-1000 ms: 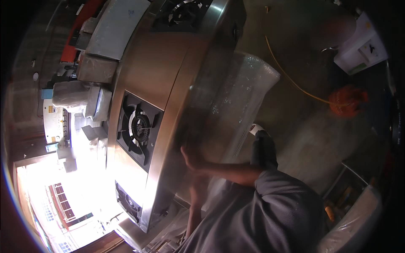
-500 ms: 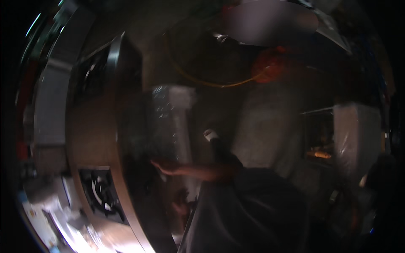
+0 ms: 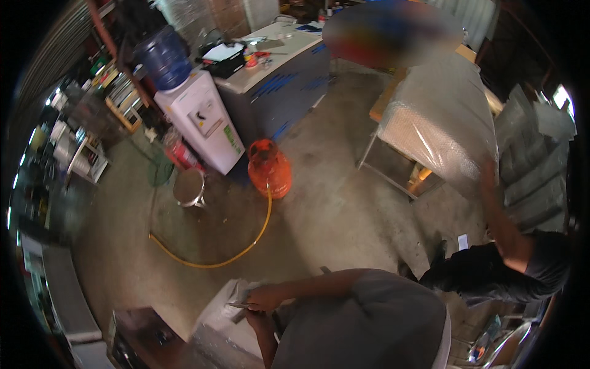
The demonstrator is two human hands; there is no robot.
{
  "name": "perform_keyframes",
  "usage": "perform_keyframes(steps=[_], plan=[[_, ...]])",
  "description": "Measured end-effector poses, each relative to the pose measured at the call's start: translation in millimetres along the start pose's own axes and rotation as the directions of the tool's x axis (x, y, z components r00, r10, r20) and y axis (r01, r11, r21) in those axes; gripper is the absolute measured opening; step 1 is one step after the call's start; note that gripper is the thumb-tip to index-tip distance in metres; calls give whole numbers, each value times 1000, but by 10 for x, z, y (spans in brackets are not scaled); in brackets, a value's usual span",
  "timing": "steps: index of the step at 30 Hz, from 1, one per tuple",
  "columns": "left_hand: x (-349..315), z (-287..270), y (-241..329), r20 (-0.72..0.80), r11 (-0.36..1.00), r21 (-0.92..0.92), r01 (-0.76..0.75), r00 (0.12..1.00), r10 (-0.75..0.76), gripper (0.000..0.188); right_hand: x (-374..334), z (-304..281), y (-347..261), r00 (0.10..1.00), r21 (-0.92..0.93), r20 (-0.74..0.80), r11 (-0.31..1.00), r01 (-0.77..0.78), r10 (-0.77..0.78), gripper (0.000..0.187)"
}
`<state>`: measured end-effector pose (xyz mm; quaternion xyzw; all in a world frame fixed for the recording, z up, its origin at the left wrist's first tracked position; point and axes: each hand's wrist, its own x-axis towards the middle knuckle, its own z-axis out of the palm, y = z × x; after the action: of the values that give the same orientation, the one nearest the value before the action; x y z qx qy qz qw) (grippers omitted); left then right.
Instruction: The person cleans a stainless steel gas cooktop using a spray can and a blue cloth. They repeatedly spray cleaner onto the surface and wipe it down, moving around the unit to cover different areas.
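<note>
My right hand (image 3: pixel 265 297) reaches left across my front, fingers closed on a small, flat greyish piece (image 3: pixel 238 305) that I cannot make out. My left hand (image 3: pixel 255 318) is just below it, almost touching, fingers curled in at the same piece and partly hidden. Beneath and beyond both hands lies a pale object in clear plastic wrap (image 3: pixel 212 320). Left of that stands a dark brown, shiny-topped unit (image 3: pixel 144 329).
An orange gas cylinder (image 3: pixel 270 171) trails a yellow hose (image 3: pixel 212 265) over the floor. Near it are a round stool (image 3: pixel 189 187), a water dispenser (image 3: pixel 203 120) and a desk (image 3: pixel 276 92). At right, a co-worker (image 3: pixel 522 252) reaches toward a bubble-wrapped table (image 3: pixel 436 117).
The view has swung round from a dark, blurred picture with a stove counter at left. My hands, apart before with the right one stretched out, are now together at the wrapped object.
</note>
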<state>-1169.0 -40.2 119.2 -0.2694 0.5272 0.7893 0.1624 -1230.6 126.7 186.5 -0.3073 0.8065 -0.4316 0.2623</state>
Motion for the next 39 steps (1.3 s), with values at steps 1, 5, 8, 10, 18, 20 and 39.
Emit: perform_keyframes(steps=[1, 5, 8, 10, 18, 20, 39], plan=[[366, 169, -61, 111, 992, -122, 40, 994, -26, 46, -38, -213, 65, 995, -3, -89, 999, -33, 33, 40], [1377, 809, -185, 611, 914, -298, 277, 790, -40, 40, -252, -1064, 352, 958, -46, -248, 987, -156, 140, 43], [1885, 1294, -110, 614, 920, -155, 359, 765, -195, 39, -407, -1564, 665, 914, 40, -377, 988, -149, 153, 50], [2192, 1662, -2, 603, 915, -50, 401, 742, -292, 39, -521, -1883, 931, 852, 46, -493, 983, -176, 176, 55], [3419, 4977, 536, 731, 873, 284, 397, 500, -464, 40, -1372, -3992, 1928, 680, 226, -605, 909, -351, 414, 59], [3578, 5946, 666, 743, 855, 357, 375, 441, -504, 40, -1747, -4421, 2076, 431, 405, -721, 834, -374, 543, 52], [6039, 12347, 1267, 578, 935, 143, -324, 794, 187, 45, -5473, -8152, 5359, -424, 720, -411, 572, 392, 807, 35]])
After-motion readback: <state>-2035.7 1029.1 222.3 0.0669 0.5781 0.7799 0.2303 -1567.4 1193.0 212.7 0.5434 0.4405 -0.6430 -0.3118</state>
